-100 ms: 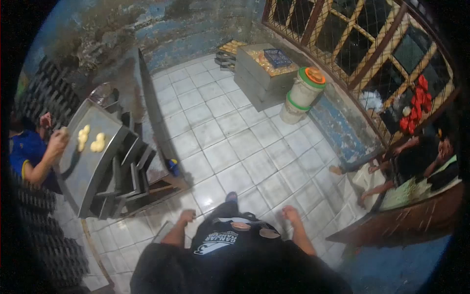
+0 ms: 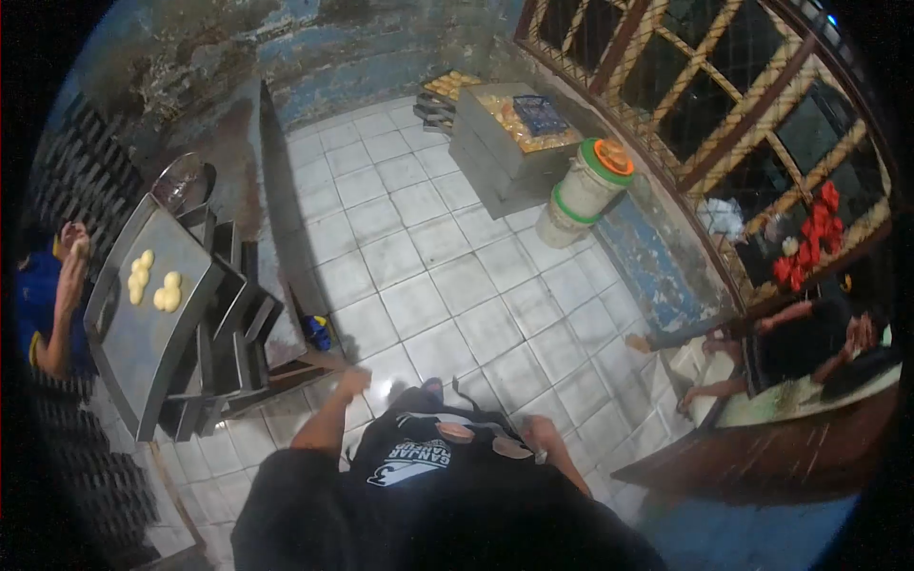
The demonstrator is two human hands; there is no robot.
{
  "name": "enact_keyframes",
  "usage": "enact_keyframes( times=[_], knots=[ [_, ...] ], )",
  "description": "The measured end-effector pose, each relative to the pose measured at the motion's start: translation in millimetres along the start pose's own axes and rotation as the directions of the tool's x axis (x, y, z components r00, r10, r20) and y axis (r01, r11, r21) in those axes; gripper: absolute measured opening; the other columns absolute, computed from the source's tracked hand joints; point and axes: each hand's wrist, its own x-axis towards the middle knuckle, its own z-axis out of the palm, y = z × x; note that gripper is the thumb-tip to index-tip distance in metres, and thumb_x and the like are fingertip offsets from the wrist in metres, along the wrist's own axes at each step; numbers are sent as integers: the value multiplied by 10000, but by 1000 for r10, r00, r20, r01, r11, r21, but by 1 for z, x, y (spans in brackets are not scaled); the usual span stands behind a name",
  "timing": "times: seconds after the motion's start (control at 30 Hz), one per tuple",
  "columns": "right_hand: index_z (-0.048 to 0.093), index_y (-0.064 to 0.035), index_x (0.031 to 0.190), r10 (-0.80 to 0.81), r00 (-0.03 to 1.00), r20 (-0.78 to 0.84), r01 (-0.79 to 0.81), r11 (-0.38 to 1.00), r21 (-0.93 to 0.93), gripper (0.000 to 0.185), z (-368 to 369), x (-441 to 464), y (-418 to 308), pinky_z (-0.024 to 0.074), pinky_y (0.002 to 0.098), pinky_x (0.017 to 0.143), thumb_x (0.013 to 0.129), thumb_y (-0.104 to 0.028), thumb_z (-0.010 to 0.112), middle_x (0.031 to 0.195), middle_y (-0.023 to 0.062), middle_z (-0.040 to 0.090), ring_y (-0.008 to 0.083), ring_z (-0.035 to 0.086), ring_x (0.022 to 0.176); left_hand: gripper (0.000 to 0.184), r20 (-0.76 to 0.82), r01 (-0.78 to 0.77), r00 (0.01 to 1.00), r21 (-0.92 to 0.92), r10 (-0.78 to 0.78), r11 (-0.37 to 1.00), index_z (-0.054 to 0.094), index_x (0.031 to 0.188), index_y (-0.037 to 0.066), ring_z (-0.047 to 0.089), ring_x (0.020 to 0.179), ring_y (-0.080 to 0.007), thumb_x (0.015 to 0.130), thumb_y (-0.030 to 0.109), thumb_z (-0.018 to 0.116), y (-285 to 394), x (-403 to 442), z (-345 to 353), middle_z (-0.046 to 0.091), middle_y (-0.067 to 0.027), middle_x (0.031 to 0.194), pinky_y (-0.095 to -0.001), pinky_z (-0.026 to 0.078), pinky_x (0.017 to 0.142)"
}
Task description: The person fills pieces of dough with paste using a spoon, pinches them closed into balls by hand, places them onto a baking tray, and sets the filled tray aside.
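My left hand (image 2: 354, 383) hangs in front of me, just right of the lower end of the stacked metal trays; its fingers look curled, and nothing shows in them. My right hand (image 2: 541, 433) is low beside the dark apron (image 2: 419, 447), too small and blurred to tell its fingers apart. Under both hands lies the white tiled floor (image 2: 457, 295). On the left, a metal tray (image 2: 157, 338) holding pale dough pieces (image 2: 168, 293) rests on top of a skewed stack of trays (image 2: 233, 333).
A person in blue (image 2: 59, 295) works beside the trays. Metal boxes (image 2: 495, 162) with bread stand at the back, next to stacked buckets (image 2: 583, 190). At the right, people's arms (image 2: 714, 385) reach near a table (image 2: 762, 457). A red cloth (image 2: 814, 233) hangs by the window.
My left hand has moved up and slightly left, and my right hand has shifted left and down. The view has turned a little. The person in blue has drawn a hand back from the tray.
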Motion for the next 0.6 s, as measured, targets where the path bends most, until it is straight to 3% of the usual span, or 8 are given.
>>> enact_keyframes(
  times=[0.07, 0.1, 0.17, 0.3, 0.37, 0.43, 0.5, 0.6],
  knots=[
    [656, -9, 923, -375, 927, 27, 371, 904, -214, 236, 2, 37, 34, 529, 355, 630, 971, -230, 588, 828, 80, 668, 168, 654, 726, 335, -202, 57, 979, 269, -2, 962, 680, 1111, -7, 661, 815, -206, 981, 285, 580, 93, 45, 7, 707, -121, 960, -367, 543, 717],
    [658, -15, 918, -275, 961, 22, 276, 955, -112, 228, 4, 44, 32, 529, 354, 630, 962, -230, 596, 825, 80, 666, 170, 655, 726, 300, -279, 11, 957, 305, 78, 952, 708, 1022, 4, 667, 816, -188, 968, 263, 568, 145, 57, 8, 718, -123, 924, -361, 544, 775],
    [662, -28, 908, 57, 998, 22, -60, 986, 154, 214, -1, 60, 3, 530, 353, 630, 945, -232, 612, 819, 80, 663, 174, 657, 725, 347, -283, -72, 948, 244, 142, 967, 697, 1126, 2, 670, 852, -189, 979, 301, 599, 222, 106, 2, 721, -118, 989, -359, 540, 811],
    [670, -53, 887, 139, 987, 84, -155, 959, 236, 186, -33, 158, -53, 532, 349, 630, 909, -236, 643, 807, 80, 657, 181, 661, 724, 400, -340, -162, 913, 201, 224, 966, 678, 1208, 5, 669, 876, -182, 983, 330, 616, 321, 173, -2, 720, -106, 1029, -350, 539, 814],
    [675, -66, 877, 128, 985, 117, -152, 961, 231, 173, -54, 224, -87, 533, 347, 630, 891, -238, 659, 801, 79, 653, 185, 663, 723, 448, -321, -139, 921, 257, 220, 956, 629, 1330, 36, 674, 960, -194, 1010, 347, 590, 332, 196, -14, 717, -90, 1096, -344, 522, 864],
    [679, -78, 866, 91, 986, 142, -122, 967, 225, 161, -81, 298, -129, 534, 346, 630, 873, -239, 675, 795, 79, 650, 189, 665, 723, 367, -475, -90, 872, 79, 117, 993, 693, 1195, 17, 680, 848, -181, 991, 311, 610, 312, 216, -24, 731, -110, 1012, -340, 547, 771],
    [683, -91, 856, 68, 985, 156, -110, 955, 275, 150, -120, 366, -183, 535, 344, 630, 855, -241, 690, 790, 79, 647, 193, 666, 722, 327, -570, 170, 805, -40, -162, 985, 705, 1136, 11, 685, 801, -181, 1001, 286, 588, 246, 234, -53, 739, -98, 958, -359, 552, 712],
    [689, -110, 840, 95, 980, 176, -168, 872, 460, 137, -186, 477, -309, 536, 341, 630, 829, -244, 714, 781, 78, 642, 198, 669, 722, 237, -610, 237, 741, -152, -280, 959, 707, 1006, 43, 671, 717, -156, 983, 244, 583, 188, 211, -64, 715, -69, 858, -335, 526, 582]
  ],
)
